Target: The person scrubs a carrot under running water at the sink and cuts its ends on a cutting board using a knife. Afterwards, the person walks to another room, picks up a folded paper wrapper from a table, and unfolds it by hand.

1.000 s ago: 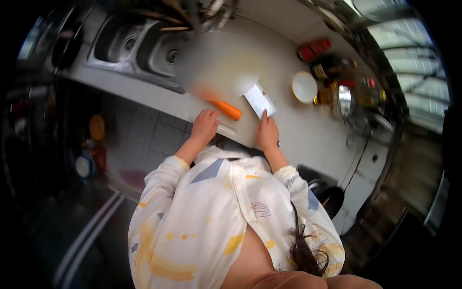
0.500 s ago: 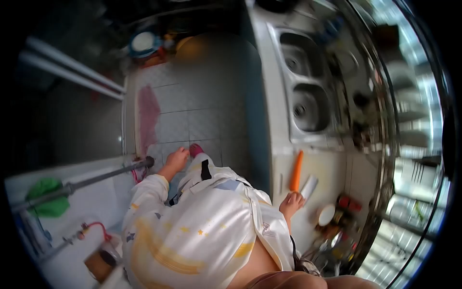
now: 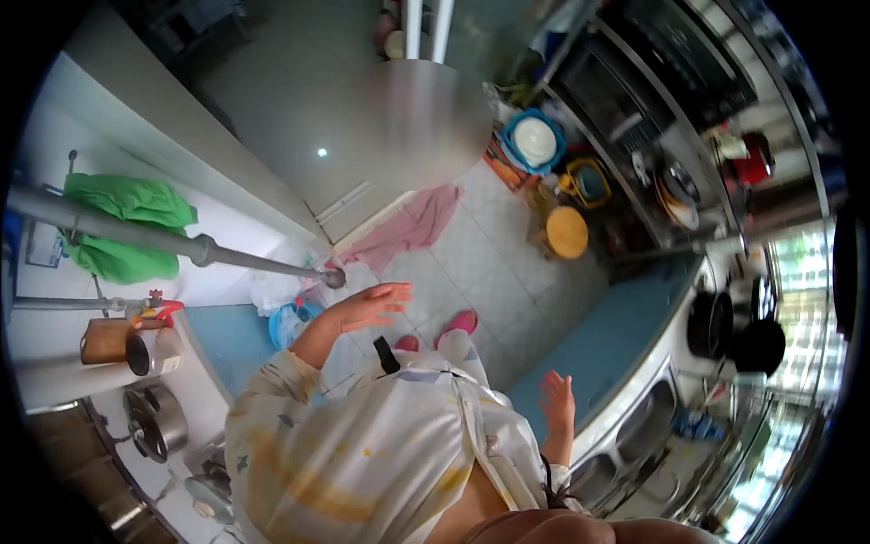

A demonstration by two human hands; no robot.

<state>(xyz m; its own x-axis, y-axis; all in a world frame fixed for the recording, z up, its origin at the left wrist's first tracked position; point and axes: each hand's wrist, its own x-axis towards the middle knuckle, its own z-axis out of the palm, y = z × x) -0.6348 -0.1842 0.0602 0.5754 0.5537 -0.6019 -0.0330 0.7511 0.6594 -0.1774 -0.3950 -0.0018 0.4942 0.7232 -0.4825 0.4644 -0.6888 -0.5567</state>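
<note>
My left hand (image 3: 370,308) is held out over the floor with its fingers spread and nothing in it. Below and beside it is a blue bin (image 3: 292,325) with a plastic bag, near the foot of a grey pipe (image 3: 258,261). My right hand (image 3: 558,399) is raised beside the blue cabinet front (image 3: 603,331), fingers apart and holding nothing. The counter with the steel sink (image 3: 648,422) lies to the right of this hand.
A pink cloth (image 3: 408,227) lies on the floor by the doorway. A wooden stool (image 3: 566,232) and a blue basin (image 3: 535,140) stand near the shelf rack (image 3: 652,91). On the left counter are a steel pot (image 3: 156,424) and a wooden block (image 3: 106,342).
My view has swung left, away from the counter where the carrot lay. My right hand has left the metal blade beside the carrot and opened. The left hand's fingers have spread.
</note>
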